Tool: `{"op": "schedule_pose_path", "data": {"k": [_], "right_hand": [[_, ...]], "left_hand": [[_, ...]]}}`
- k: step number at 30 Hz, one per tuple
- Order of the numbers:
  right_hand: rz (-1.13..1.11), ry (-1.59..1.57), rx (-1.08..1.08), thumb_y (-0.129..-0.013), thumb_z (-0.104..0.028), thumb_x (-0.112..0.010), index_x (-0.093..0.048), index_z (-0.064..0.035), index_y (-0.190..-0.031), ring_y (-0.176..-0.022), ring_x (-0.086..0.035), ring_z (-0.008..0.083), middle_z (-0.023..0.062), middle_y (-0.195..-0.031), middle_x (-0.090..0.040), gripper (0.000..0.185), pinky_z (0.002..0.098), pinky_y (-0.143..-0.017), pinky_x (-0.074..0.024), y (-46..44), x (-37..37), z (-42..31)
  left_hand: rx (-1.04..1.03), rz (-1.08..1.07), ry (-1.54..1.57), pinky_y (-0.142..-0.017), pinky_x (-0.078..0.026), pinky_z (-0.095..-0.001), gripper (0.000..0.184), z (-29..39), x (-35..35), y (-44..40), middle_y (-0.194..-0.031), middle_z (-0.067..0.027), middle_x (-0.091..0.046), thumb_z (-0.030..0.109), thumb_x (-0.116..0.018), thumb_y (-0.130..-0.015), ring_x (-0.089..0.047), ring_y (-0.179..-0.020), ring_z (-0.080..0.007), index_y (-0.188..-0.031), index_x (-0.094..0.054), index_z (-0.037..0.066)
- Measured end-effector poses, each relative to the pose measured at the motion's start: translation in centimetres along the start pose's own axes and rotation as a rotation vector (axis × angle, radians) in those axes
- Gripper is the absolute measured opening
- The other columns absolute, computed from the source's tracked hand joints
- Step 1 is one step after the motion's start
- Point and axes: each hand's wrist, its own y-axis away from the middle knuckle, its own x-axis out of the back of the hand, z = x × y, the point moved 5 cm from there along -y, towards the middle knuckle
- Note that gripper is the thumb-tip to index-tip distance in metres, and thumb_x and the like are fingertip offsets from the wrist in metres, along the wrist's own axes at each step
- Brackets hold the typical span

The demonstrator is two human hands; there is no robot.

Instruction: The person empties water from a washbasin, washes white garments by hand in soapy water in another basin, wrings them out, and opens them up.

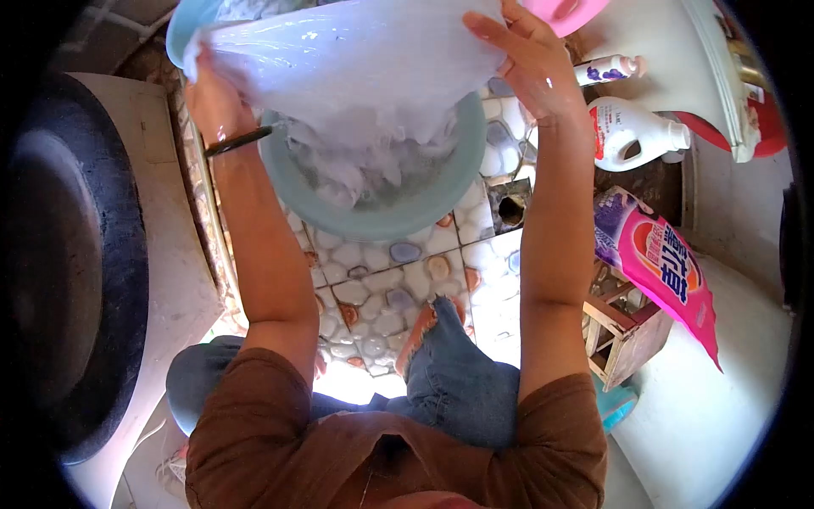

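Note:
A wet white cloth (356, 64) is stretched between my two hands above a light blue basin (373, 225). My left hand (216, 102) grips its left end, and a dark band circles that wrist. At the cloth's right end, my right hand (534, 64) holds it with the fingers curled at the edge and the thumb side spread. The lower part of the cloth hangs in folds into the basin, where whitish water or more cloth shows.
Behind the cloth is another blue basin (178, 34). To the right are a white bottle (632, 134), a tube (609, 69), a pink detergent bag (666, 271), a wooden crate (632, 339) and a floor drain (511, 210). A large dark round pan (127, 254) stands left.

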Motion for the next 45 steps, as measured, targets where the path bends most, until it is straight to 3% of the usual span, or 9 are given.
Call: {"op": "schedule_pose_path", "data": {"k": [10,19,25,31,34,37,40,41,45], "right_hand": [[0.091,-0.124,0.014,-0.089,-0.025,-0.065,-0.031,0.0067,-0.14,-0.128,-0.038,0.0234,0.0175,-0.141,-0.039,0.069,0.0312,-0.104,-0.0331,1.0,-2.7,-2.8],[0.254,-0.121,0.203,-0.09,-0.028,-0.062,-0.063,-0.0026,-0.1,-0.074,-0.062,0.0127,0.0052,-0.085,-0.066,0.027,0.0257,-0.064,-0.0475,1.9,-0.7,0.0],[0.372,-0.148,0.441,-0.093,-0.026,-0.06,-0.046,0.0051,-0.131,-0.118,-0.049,0.0198,0.0143,-0.128,-0.053,0.051,0.0292,-0.096,-0.0392,1.6,-1.7,0.0],[-0.345,0.545,-0.054,-0.093,-0.024,-0.059,-0.063,-0.0025,-0.107,-0.075,-0.061,0.0092,-0.0006,-0.084,-0.065,0.026,0.0269,-0.068,-0.0502,2.2,-3.9,3.8],[-0.06,-0.048,0.05,-0.09,-0.026,-0.061,-0.066,-0.0024,-0.094,-0.069,-0.061,0.0115,0.0026,-0.079,-0.066,0.025,0.0272,-0.06,-0.0486,2.8,-5.2,3.7],[0.219,0.617,0.591,-0.088,-0.029,-0.061,-0.065,-0.002,-0.087,-0.064,-0.062,0.0155,0.0092,-0.076,-0.066,0.027,0.0287,-0.057,-0.0475,5.7,-10.6,1.8],[0.214,1.074,0.143,-0.083,-0.03,-0.063,-0.065,-0.0038,-0.084,-0.062,-0.062,0.0208,0.0134,-0.075,-0.065,0.026,0.0307,-0.057,-0.0477,2.8,-11.7,2.7],[0.239,0.373,-0.025,-0.079,-0.031,-0.064,-0.065,-0.0059,-0.082,-0.061,-0.062,0.0246,0.0113,-0.071,-0.064,0.025,0.0358,-0.057,-0.0483,0.3,-8.3,6.2],[0.467,1.213,0.757,-0.081,-0.027,-0.063,-0.061,-0.0054,-0.091,-0.059,-0.061,0.0231,0.0082,-0.068,-0.061,0.024,0.0356,-0.055,-0.0481,4.0,-14.4,6.6]], "left_hand": [[-0.074,-1.002,-0.015,-0.085,-0.045,-0.0278,0.046,-3.9,-5.3,8.2,-0.091,-0.0065,-0.065,0.035,-0.059,-0.092,-0.059,-0.092,-0.0142,-0.124,-0.053,0.003],[0.103,-0.833,0.072,-0.077,-0.041,-0.0239,0.031,-2.9,-3.3,6.1,-0.092,0.0015,-0.056,0.03,-0.06,-0.092,-0.051,-0.089,-0.0088,-0.105,-0.063,0.002],[-0.196,-1.042,-0.47,-0.073,-0.038,-0.0229,0.023,-1.5,-4.4,7.7,-0.085,0.0062,-0.052,0.028,-0.06,-0.092,-0.046,-0.08,-0.0058,-0.097,-0.064,0.006],[-0.065,-0.812,-0.169,-0.073,-0.04,-0.0232,0.023,-2.4,-4.2,7.7,-0.083,0.0064,-0.057,0.027,-0.062,-0.09,-0.049,-0.078,-0.0052,-0.091,-0.067,0.005],[0.052,-0.623,-0.064,-0.065,-0.037,-0.0207,0.024,-4.5,-4.1,6.9,-0.077,0.0066,-0.055,0.029,-0.063,-0.09,-0.048,-0.072,-0.0043,-0.084,-0.066,0.006],[0.276,-0.516,0.261,-0.06,-0.037,-0.0203,0.024,-7.2,-5.0,9.0,-0.076,0.0059,-0.055,0.032,-0.064,-0.089,-0.048,-0.067,-0.0056,-0.087,-0.066,0.008],[0.455,-0.564,0.684,-0.059,-0.042,-0.0244,0.031,-8.5,-6.4,13.1,-0.082,0.0025,-0.057,0.032,-0.06,-0.09,-0.052,-0.07,-0.0095,-0.105,-0.062,0.006],[0.453,-0.459,0.502,-0.06,-0.044,-0.0257,0.031,-7.9,-6.6,13.8,-0.084,0.0013,-0.058,0.031,-0.059,-0.091,-0.053,-0.072,-0.0102,-0.108,-0.061,0.005],[0.499,-0.923,0.797,-0.069,-0.047,-0.0294,0.031,-11.7,-4.9,9.9,-0.094,-0.0022,-0.06,0.03,-0.058,-0.092,-0.057,-0.087,-0.0123,-0.109,-0.06,0.004]]}}
